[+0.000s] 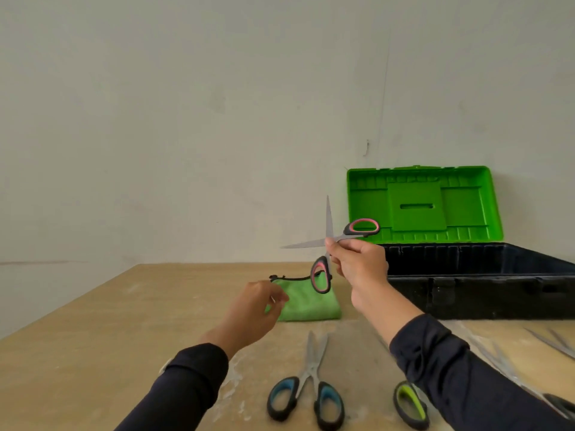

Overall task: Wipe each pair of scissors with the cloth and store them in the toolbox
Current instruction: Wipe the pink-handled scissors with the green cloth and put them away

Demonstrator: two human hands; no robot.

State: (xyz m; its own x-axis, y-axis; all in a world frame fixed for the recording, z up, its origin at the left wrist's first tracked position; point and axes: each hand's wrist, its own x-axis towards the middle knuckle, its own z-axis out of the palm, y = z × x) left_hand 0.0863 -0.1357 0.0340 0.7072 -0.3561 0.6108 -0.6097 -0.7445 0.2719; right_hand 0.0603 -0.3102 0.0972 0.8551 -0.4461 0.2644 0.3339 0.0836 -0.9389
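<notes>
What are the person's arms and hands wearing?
Both arms wear long, dark navy sleeves that fit snugly and end at the wrists. The left hand and right hand are bare, with no gloves. I can't see any rings. Something pale peeks from the left cuff, too blurry to name.

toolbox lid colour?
Bright green lid, open above the black toolbox; head view.

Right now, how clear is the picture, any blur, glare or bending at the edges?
Head view: soft, even light, no glare; the left hand over the green cloth is slightly motion-blurred; the pink-handled scissors in the right hand read sharper; wide-angle bending curves the table edge.
</notes>
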